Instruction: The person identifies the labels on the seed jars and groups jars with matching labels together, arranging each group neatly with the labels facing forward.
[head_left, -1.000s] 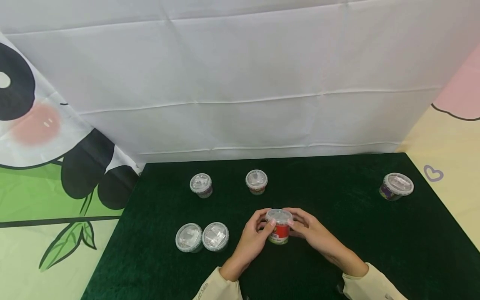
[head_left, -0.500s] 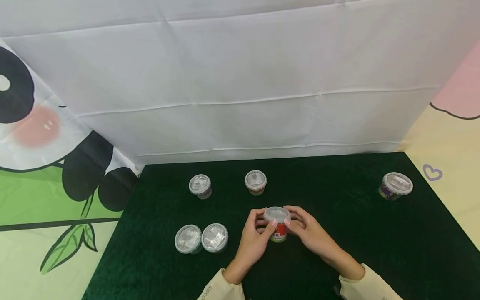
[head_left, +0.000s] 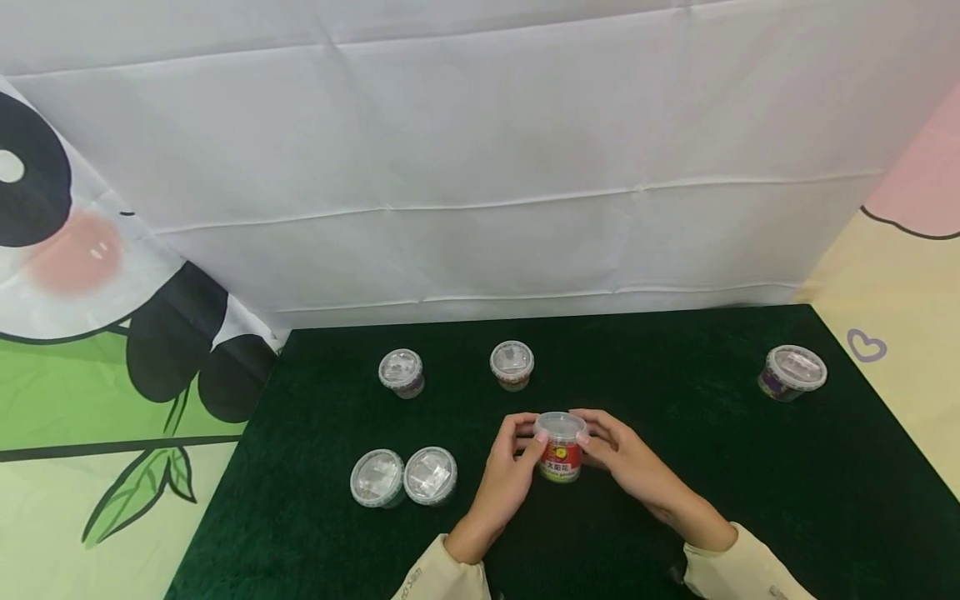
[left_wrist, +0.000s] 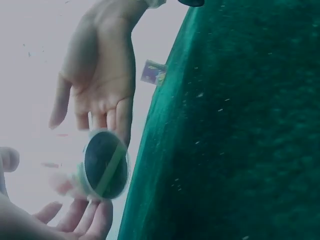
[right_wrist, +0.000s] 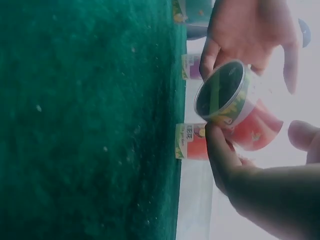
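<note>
Between my two hands is a small round plastic tub (head_left: pixel 561 447) with a clear lid and a red label bearing a yellow flower. It stays nearly upright, lid up, at the middle front of the green table. My left hand (head_left: pixel 504 475) holds its left side, thumb in front and fingers curving behind. On the opposite side my right hand (head_left: pixel 637 471) grips it the same way. Both wrist views show the dark base of the tub (left_wrist: pixel 106 165) from below, off the cloth. In the right wrist view, the fingers of the right hand (right_wrist: pixel 225 160) touch its side.
Two lidded tubs stand side by side at left, one tub (head_left: pixel 377 477) beside another tub (head_left: pixel 430 476). Behind are a tub (head_left: pixel 401 372) and a tub (head_left: pixel 512 365); a purple-labelled tub (head_left: pixel 792 372) stands far right. A white cloth wall (head_left: pixel 480 250) borders the table's back.
The tub has turned between my hands, so its label with the yellow flower now faces front. It shifted slightly left, then back right. The other tubs stay put.
</note>
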